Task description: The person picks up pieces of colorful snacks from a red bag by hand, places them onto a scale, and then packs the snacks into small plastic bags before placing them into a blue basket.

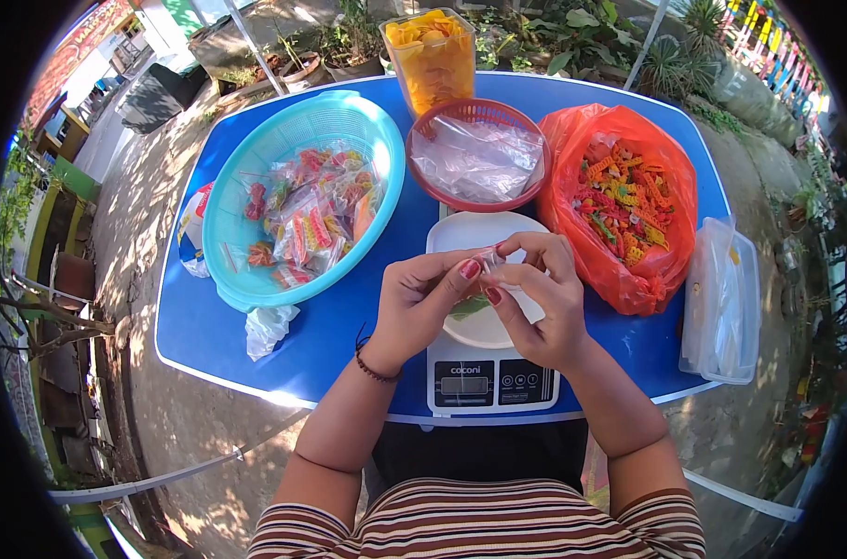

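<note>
The only legible writing is "coconi", printed on the white digital kitchen scale point(494, 380) on the blue surface point(349, 317); its display is too small to read. Above the scale's plate, the left hand point(423, 303) and right hand point(540, 298) both pinch a small clear plastic bag point(526, 306) with their fingers, which hide most of it. The packets in the teal plastic basket point(256, 177) are too blurred to show any label.

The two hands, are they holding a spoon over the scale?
No, the left hand and right hand pinch a small clear bag between them.
</note>
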The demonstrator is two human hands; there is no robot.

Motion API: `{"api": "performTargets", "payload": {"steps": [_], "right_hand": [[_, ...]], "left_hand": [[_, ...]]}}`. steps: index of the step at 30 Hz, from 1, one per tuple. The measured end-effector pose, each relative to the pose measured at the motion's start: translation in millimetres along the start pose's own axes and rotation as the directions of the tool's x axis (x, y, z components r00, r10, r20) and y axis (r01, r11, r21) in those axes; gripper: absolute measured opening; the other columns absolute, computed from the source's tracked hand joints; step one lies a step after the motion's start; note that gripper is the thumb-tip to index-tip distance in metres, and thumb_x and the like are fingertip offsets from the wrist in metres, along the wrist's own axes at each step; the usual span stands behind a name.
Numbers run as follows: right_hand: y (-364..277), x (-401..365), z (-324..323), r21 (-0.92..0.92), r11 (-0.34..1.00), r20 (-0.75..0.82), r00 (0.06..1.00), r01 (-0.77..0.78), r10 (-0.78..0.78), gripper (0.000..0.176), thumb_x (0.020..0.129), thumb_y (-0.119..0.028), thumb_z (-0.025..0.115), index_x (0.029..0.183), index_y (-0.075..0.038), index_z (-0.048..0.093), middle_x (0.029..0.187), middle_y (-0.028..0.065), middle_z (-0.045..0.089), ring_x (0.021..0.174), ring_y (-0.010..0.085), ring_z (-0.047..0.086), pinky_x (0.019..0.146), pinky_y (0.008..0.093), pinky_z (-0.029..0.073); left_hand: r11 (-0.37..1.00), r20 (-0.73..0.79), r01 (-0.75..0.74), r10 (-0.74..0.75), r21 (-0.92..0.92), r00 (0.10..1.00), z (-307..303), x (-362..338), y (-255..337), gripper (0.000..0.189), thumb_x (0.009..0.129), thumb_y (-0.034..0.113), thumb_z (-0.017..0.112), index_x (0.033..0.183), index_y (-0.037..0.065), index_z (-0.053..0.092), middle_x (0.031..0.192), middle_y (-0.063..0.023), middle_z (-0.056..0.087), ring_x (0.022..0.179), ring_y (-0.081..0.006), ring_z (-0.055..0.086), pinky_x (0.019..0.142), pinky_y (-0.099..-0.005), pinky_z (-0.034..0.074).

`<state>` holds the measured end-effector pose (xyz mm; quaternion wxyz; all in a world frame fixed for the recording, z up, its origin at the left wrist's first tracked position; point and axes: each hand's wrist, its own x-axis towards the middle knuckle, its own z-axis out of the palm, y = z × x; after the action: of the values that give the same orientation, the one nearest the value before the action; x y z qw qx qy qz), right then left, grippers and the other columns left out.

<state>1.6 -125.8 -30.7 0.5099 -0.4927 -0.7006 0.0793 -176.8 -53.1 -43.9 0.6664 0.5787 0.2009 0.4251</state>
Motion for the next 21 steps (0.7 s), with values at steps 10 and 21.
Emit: {"api": "performTargets", "payload": {"steps": [10,21], "right_hand": [[0,4,5,0.168,0.986,-0.189,0.981,-0.015,0.047,0.018,0.086,-0.011,0.072,0.104,-0.006,0.071,0.122,0.0166,0.06,0.09,0.0211,0.05,0.073,0.0294,0.04],[8,1,2,0.255,0.967,-0.208,0.977,0.008,0.047,0.008,0.089,-0.002,0.071,0.095,-0.001,0.067,0.089,0.0082,0.068,0.072,0.0129,0.057,0.06,0.0247,0.041]], "left_hand": [[0.997,-0.053,-0.077,0.078,0.012,0.996,1,0,8,0.025,0.104,0.012,0.058,0.117,-0.007,0.069,0.116,-0.0161,0.073,0.103,-0.0175,0.071,0.089,-0.0289,0.057],[0.958,-0.015,-0.223,0.229,0.182,0.973,3,-1,3,0.02,0.098,0.007,0.067,0.115,-0.004,0.069,0.103,-0.0143,0.076,0.095,-0.0157,0.073,0.085,-0.0298,0.058]]}}
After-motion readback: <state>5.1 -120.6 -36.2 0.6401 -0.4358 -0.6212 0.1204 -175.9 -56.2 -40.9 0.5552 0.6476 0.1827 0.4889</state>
